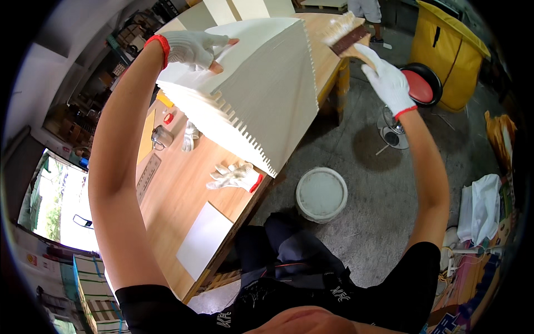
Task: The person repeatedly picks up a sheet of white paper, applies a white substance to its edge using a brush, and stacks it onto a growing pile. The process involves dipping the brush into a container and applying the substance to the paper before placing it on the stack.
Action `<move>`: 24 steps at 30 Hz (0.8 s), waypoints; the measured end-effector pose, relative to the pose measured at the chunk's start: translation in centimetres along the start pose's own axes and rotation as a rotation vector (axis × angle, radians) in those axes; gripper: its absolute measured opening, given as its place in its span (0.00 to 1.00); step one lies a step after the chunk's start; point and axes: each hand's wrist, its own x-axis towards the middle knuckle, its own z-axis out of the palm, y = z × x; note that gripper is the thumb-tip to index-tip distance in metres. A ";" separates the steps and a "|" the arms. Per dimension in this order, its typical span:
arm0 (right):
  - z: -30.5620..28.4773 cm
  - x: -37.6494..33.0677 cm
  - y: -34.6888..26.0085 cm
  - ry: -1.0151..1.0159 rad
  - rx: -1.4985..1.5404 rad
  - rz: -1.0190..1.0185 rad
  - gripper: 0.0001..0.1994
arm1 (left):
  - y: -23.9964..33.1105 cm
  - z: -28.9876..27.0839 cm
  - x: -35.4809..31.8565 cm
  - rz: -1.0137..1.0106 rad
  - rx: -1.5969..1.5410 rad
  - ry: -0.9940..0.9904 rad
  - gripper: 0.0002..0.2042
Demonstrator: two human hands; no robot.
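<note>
A tall stack of whitish sheets [267, 83] with toothed edges stands on the wooden table [178, 209]. On its top, at the far left, lies my left hand [192, 50], in a white knit glove with a red cuff. Its fingers are apart, and bare fingertips show. My right hand [387, 80], gloved the same way, grips the wooden handle of a wide flat brush [349, 42]. The brush is held to the right of the stack, its pale bristles pointing up and left. Whether the bristles touch anything I cannot tell.
Spare gloves [236, 177], a metal mug [162, 137], a ruler [148, 177] and white paper [204, 239] lie on the table. A lidded white bucket [321, 195] stands on the floor. Farther right are a red-seated stool [416, 86] and a yellow fabric bin [445, 55]. Another person's legs [371, 11] show behind.
</note>
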 end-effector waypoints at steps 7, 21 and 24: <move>0.0 2.1 -5.0 0.127 -0.405 -0.744 0.33 | -0.9 -0.4 0.1 0.003 -0.006 -0.011 0.46; 0.3 -0.6 -3.3 0.134 0.675 -0.125 0.29 | 1.9 -0.6 0.0 -0.075 -0.037 -0.036 0.44; 2.7 -3.3 -12.7 0.051 0.969 -0.043 0.30 | 1.0 -0.3 -1.0 -0.108 -0.064 -0.038 0.44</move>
